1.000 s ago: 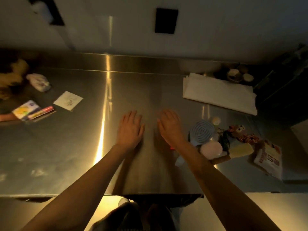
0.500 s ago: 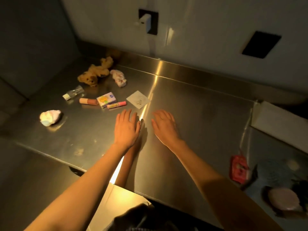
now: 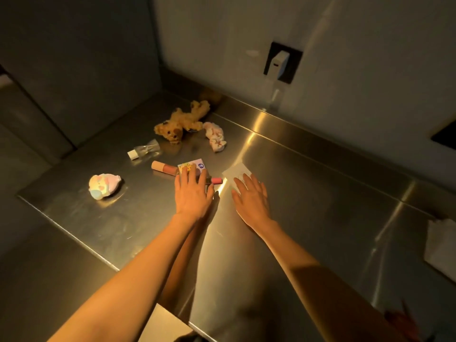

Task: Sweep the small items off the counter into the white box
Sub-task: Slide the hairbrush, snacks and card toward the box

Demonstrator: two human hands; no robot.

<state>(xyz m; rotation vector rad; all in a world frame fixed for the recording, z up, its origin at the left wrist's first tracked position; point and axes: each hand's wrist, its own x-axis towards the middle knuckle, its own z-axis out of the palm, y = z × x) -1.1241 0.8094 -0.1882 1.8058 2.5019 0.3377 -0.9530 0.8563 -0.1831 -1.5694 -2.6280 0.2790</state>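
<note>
Two flat hands form a sweeping blade on the counter (image 3: 308,193): left hand (image 3: 192,193), fingers straight, covers the small carton (image 3: 191,166); right hand (image 3: 251,198), fingers straight, presses the paper card (image 3: 235,172). The white box is not identifiable in view.

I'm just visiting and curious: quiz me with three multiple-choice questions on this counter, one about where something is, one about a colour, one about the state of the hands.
1. Where does the teddy bear lie?
A. near the back wall
B. at the front edge
C. under a hand

2. What colour is the plug in the wall socket?
A. red
B. white
C. green

3. How are the left hand and right hand?
A. both fists
B. flat, fingers straight
C. holding a cup

Answers: 1 A, it lies beside the backsplash. 2 B, it shows pale against the black socket. 3 B, both palms face down with fingers extended over the counter.
</note>
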